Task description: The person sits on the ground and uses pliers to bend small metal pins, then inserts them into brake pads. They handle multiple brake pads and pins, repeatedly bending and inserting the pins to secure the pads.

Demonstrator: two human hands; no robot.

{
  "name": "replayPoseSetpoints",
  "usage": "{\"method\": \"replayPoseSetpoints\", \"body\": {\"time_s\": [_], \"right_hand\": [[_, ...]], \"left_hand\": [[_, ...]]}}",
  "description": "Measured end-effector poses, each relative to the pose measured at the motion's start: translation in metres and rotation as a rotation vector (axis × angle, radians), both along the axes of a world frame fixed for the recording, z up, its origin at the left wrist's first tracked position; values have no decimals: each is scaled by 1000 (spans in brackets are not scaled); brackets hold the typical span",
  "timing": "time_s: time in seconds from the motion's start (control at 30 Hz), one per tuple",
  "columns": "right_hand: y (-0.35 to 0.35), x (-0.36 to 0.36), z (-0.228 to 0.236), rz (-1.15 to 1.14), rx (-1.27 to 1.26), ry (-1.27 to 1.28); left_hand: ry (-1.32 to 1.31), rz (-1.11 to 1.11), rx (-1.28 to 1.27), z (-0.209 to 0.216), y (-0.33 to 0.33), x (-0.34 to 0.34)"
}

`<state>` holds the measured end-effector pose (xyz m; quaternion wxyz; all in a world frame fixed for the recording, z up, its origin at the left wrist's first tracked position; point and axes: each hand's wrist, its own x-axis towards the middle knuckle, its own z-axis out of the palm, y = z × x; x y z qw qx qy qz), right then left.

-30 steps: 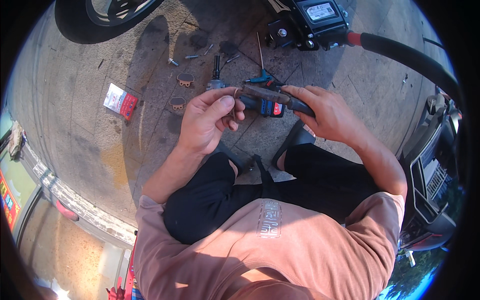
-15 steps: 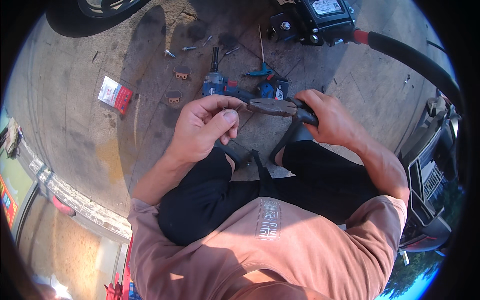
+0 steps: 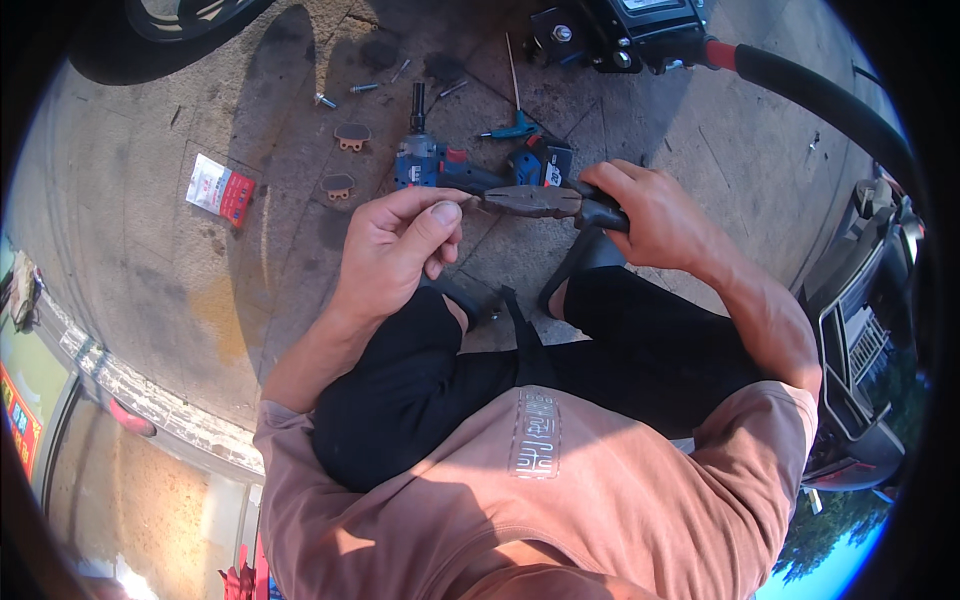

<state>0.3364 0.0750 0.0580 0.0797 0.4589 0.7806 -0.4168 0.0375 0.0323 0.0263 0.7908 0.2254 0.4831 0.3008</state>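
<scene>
My right hand [image 3: 655,215] grips the dark handles of a pair of pliers [image 3: 530,202], held level above my knees with its jaws pointing left. Those jaws look closed or nearly so. At their tip, my left hand [image 3: 385,250] is closed in a pinch, thumb against the bent index finger. A small thin piece seems to sit between those fingertips and the jaws, too small to name. Beyond the hands, a blue cordless impact wrench [image 3: 417,165] with a long black socket lies on the ground, its battery end partly behind the pliers.
Two brake pads [image 3: 351,137] and a red-and-white packet [image 3: 220,190] lie to the left. Several bolts [image 3: 364,88] and a teal-handled T-shaped hex key [image 3: 515,128] lie farther off. A tyre [image 3: 120,52] is far left; a black machine with a thick hose [image 3: 820,110] stands right.
My left thumb has closed in toward the index finger at the pliers' tip. The pliers stay in my right hand. The whole view has shifted slightly.
</scene>
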Motion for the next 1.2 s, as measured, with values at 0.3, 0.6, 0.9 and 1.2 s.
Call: {"method": "replayPoseSetpoints", "body": {"time_s": [0.3,0.6,0.9,1.2], "right_hand": [[1,5,-2,37,52,7],[6,10,1,97,75,-45],[9,13,8,135,83,-59],[14,8,20,124,-136,-30]], "left_hand": [[10,-53,54,-3,-2,-2],[27,-127,79,-3,-1,0],[62,-197,110,-2,-1,3],[-94,-124,62,-3,4,-1]]}}
